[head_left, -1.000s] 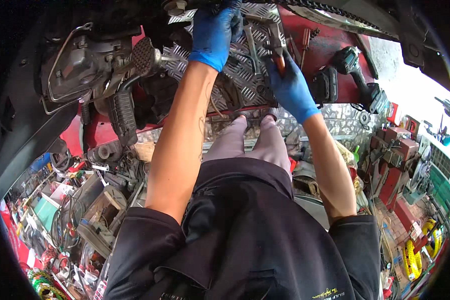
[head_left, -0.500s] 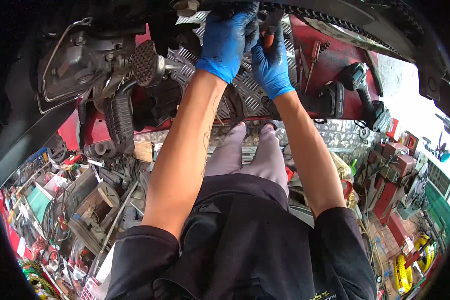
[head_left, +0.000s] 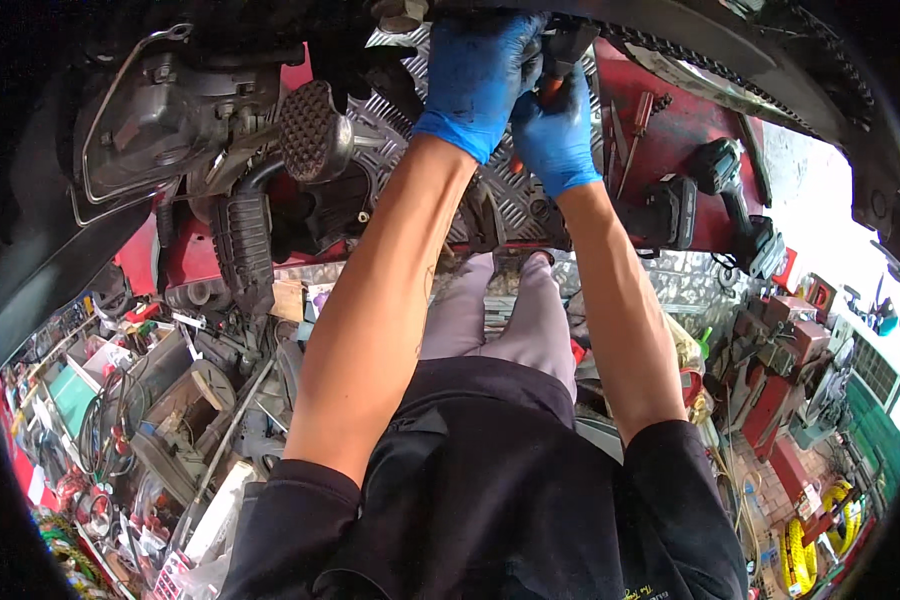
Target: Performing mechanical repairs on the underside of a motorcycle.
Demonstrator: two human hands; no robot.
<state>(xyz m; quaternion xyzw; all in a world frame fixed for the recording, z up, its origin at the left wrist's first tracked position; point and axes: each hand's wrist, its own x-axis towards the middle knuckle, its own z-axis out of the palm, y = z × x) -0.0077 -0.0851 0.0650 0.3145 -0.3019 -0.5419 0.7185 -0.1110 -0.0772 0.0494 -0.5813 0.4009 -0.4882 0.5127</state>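
Both hands wear blue gloves smudged with dark grime. My left hand (head_left: 478, 85) is raised to the underside of a motorcycle, its fingers curled in against the dark parts there; what they hold is hidden. Close beside it, my right hand (head_left: 558, 135) is closed round a tool with an orange handle (head_left: 548, 90) and a dark metal head (head_left: 568, 46). That head points up toward the frame, near my left fingers. The tool's exact kind cannot be made out. To the right of the hands runs a drive chain (head_left: 685, 68).
A ribbed footpeg (head_left: 313, 130) juts out left of my left hand. On the red bench (head_left: 710, 100) lie a screwdriver (head_left: 638, 130), a cordless power tool (head_left: 735, 190) and a black battery-like block (head_left: 674, 212). Tools and parts clutter the floor on both sides.
Both hands have shifted slightly right, with the orange-handled tool moving along in my right hand. The whole view has also shifted a little.
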